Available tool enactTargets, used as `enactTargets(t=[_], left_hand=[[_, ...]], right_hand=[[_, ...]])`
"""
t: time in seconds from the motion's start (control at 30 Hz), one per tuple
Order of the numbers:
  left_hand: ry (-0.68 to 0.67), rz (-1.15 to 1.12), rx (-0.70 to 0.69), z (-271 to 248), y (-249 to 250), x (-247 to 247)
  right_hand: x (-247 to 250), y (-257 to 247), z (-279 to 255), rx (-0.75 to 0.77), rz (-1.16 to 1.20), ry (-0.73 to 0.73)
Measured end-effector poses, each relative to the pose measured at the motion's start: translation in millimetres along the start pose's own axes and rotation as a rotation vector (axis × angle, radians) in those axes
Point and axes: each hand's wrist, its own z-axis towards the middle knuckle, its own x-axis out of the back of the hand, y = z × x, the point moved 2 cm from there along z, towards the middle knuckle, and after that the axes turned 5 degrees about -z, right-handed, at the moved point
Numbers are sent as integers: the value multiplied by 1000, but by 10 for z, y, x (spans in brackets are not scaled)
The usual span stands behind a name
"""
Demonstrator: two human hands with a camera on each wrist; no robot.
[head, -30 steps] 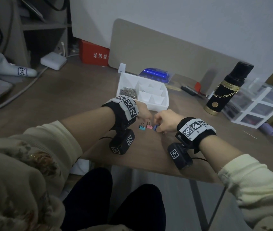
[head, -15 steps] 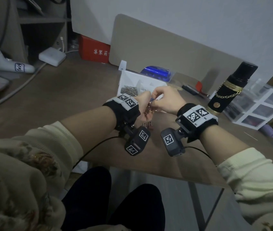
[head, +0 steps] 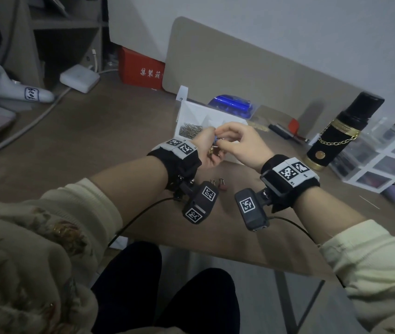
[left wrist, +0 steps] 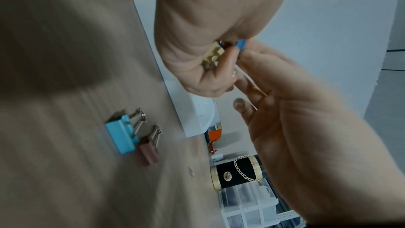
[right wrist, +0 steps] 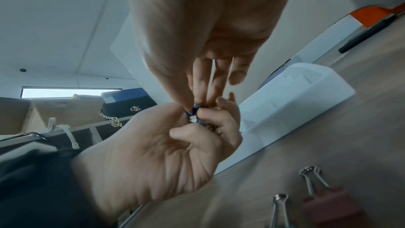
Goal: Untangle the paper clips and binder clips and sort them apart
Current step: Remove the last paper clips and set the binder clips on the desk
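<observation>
You sit at a brown wood-grain desk [head: 109, 131] against a plain pale wall [head: 288, 25] in dim, cool light. A beige rounded divider panel [head: 239, 75] stands upright at the desk's back edge. At your far left is a grey open shelf unit [head: 54, 37]. Below the desk edge shows grey floor [head: 264, 297].

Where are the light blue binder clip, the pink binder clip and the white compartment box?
light blue binder clip [left wrist: 120, 136]: left wrist view, on its blue body.
pink binder clip [left wrist: 150, 153]: left wrist view, on its pink body.
white compartment box [right wrist: 291, 103]: right wrist view, on its outer side wall.
</observation>
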Motion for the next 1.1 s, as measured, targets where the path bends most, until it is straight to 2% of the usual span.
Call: enactTargets(t=[0.27, 0.33, 0.4, 0.47, 0.57, 0.67, 0.73, 0.9, 1.1], left_hand=[[-33, 61, -7, 41, -12, -23], [-14, 73, -1, 47, -18, 9], [26, 88, -6, 46, -7, 59], [56, 93, -16, 53, 19, 107], [73, 93, -16, 47, 59, 151], [67, 142, -7, 30, 74, 166], [81, 185, -8, 4, 76, 171], [119, 247, -38, -81, 78, 170], [139, 262, -21, -157, 83, 154]], right_hand=[[42, 48, -58, 62, 167, 42], [60, 120, -54, 54, 71, 111], [93, 220, -42, 15, -129, 181], [105, 261, -58, -96, -368, 95], [33, 274, -144, -270, -642, -292], [-101, 251, -225, -352, -587, -528], [-202, 245, -227, -300, -650, -562], [-302, 203, -205, -220, -745, -516], [-240, 125, -237, -273, -676, -528]])
